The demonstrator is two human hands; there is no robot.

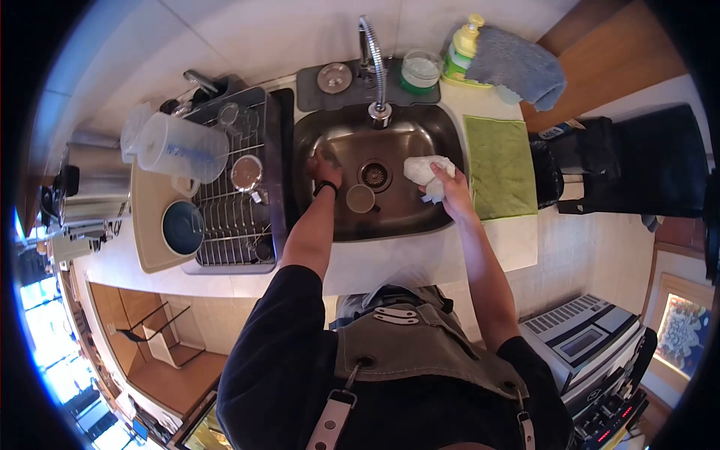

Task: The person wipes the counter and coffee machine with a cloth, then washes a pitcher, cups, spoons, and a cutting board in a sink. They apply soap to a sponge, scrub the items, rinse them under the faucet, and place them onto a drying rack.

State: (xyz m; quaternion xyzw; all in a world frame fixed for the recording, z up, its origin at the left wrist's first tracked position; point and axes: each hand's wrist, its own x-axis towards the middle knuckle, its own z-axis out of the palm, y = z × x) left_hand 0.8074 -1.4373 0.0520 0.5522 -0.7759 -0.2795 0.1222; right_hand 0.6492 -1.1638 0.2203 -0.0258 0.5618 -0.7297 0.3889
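My right hand (452,193) is closed on a crumpled white cloth or paper (429,174) over the right side of the steel sink (405,219). Down at the sink's left side is my left hand (325,168), a dark band on its wrist. Its fingers reach toward the basin wall, and what they touch or hold is too small to make out. Between the hands lie the round drain (376,175) and, just below it, a small round cup (361,199). The faucet (380,112) hangs above the drain.
Left of the sink stands a dish rack (232,217) with a measuring jug (180,148) and a blue bowl (183,227). A green cloth (499,169) lies on the right. Behind are a green-bottomed container (420,73), a soap bottle (463,49) and a grey towel (517,64).
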